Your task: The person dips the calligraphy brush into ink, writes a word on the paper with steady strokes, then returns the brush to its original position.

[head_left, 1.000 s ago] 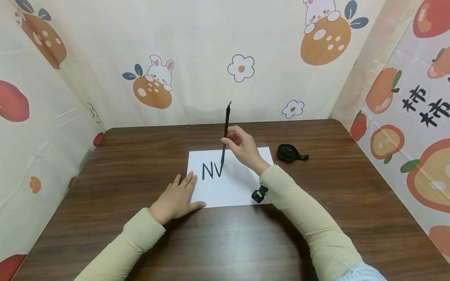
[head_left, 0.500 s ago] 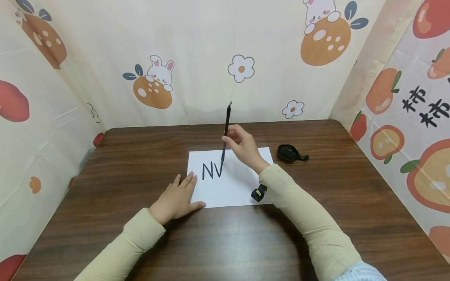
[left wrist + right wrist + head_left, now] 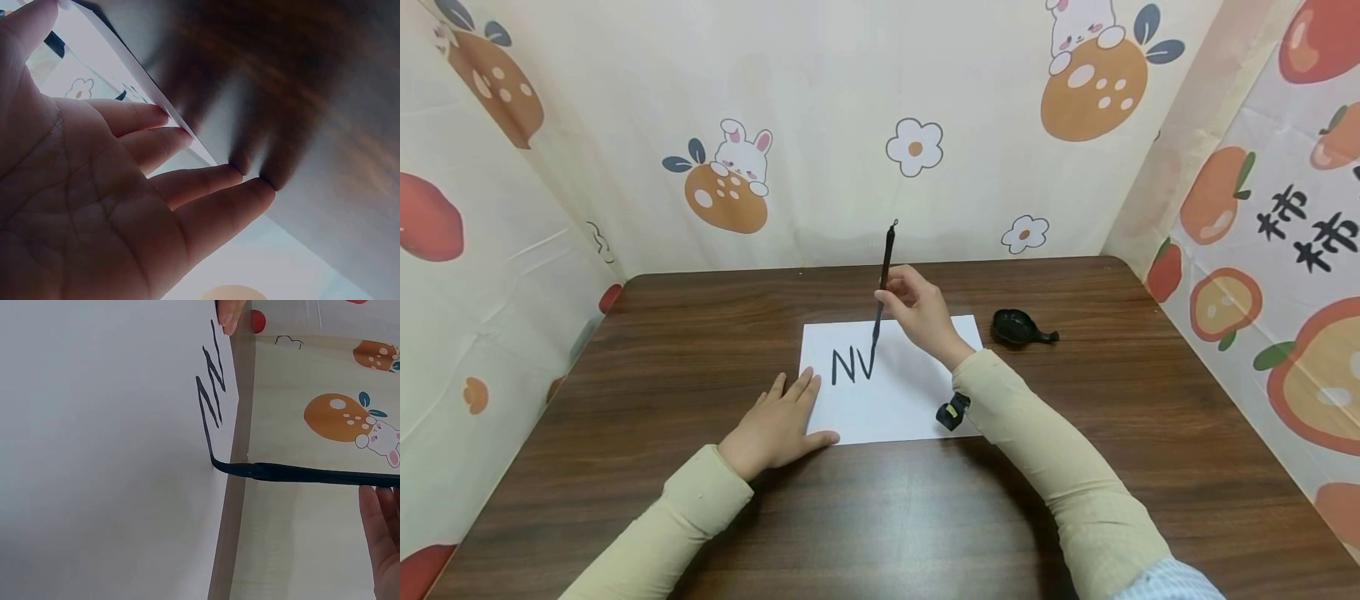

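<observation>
A dark writing brush [image 3: 884, 267] stands nearly upright, pinched between the thumb and fingers of my right hand [image 3: 917, 312]. Its bent tip touches the white paper [image 3: 895, 408] at the top of the second stroke of a V, as the right wrist view shows of the brush [image 3: 300, 474]. Black strokes like "NV" [image 3: 852, 365] mark the paper's left part. My left hand [image 3: 778, 425] rests with spread fingers on the paper's left edge and the table. In the left wrist view, the fingertips [image 3: 265, 181] of that hand reach the paper's edge and the tabletop.
A small black dish with a short handle [image 3: 1018, 327] stands on the brown wooden table [image 3: 880, 525], right of the paper. Printed curtains [image 3: 827, 100] with fruit, rabbits and flowers enclose the table at the back and sides. A black wrist camera [image 3: 953, 412] hangs under my right wrist.
The brush tip has moved slightly up the paper and to the right, lengthening the V's right stroke. My left hand has stayed in place.
</observation>
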Action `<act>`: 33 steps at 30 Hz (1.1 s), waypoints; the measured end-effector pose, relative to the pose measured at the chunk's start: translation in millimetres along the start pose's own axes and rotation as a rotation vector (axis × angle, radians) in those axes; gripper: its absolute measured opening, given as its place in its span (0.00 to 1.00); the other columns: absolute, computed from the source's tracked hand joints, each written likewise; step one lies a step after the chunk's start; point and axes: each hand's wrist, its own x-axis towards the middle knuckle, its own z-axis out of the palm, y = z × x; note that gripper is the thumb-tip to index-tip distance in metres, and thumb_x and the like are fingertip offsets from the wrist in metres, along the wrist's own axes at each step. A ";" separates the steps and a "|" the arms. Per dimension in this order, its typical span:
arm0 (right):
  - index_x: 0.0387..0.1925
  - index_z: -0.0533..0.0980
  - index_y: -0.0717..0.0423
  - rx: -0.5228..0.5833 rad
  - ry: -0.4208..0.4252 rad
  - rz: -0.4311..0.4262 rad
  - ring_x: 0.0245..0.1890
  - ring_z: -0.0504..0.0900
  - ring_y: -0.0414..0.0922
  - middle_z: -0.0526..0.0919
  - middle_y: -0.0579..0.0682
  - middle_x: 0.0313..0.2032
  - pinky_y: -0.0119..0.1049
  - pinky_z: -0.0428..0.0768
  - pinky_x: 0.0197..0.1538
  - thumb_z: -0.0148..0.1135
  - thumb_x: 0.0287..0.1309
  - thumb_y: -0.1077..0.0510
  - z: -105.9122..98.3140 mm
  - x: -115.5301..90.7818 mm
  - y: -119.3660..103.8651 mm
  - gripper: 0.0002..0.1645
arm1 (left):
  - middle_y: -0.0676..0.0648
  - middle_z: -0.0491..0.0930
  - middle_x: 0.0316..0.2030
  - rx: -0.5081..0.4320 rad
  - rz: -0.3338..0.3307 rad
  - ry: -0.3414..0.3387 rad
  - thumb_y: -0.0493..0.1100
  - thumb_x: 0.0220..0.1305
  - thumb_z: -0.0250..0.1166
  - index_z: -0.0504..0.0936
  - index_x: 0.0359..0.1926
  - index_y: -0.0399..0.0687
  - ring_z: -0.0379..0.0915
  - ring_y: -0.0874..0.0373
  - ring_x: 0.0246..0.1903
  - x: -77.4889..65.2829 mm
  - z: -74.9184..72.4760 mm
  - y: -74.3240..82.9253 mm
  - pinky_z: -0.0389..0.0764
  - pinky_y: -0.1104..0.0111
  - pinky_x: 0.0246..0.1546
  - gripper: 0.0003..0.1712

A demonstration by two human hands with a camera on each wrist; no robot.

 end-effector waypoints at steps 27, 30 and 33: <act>0.45 0.76 0.58 -0.051 0.023 -0.131 0.37 0.83 0.43 0.84 0.51 0.36 0.37 0.84 0.41 0.63 0.64 0.59 -4.2 -10.0 -3.6 0.10 | 0.38 0.50 0.76 -0.013 -0.003 -0.001 0.71 0.63 0.57 0.54 0.75 0.39 0.48 0.26 0.71 0.7 1.1 -1.0 0.63 0.36 0.63 0.54; 0.45 0.76 0.56 -0.062 0.019 -0.144 0.36 0.83 0.43 0.84 0.51 0.36 0.35 0.84 0.40 0.63 0.64 0.60 -3.4 -10.9 -2.9 0.09 | 0.38 0.50 0.76 -0.011 -0.002 0.000 0.71 0.63 0.57 0.54 0.75 0.39 0.48 0.26 0.71 0.7 0.9 -0.8 0.63 0.36 0.63 0.54; 0.45 0.76 0.55 -0.064 0.016 -0.144 0.35 0.83 0.42 0.84 0.51 0.35 0.34 0.83 0.40 0.63 0.64 0.60 -3.1 -11.8 -2.8 0.09 | 0.38 0.50 0.76 -0.009 -0.002 0.001 0.71 0.62 0.57 0.54 0.75 0.39 0.49 0.26 0.71 0.7 0.6 -0.6 0.63 0.36 0.63 0.54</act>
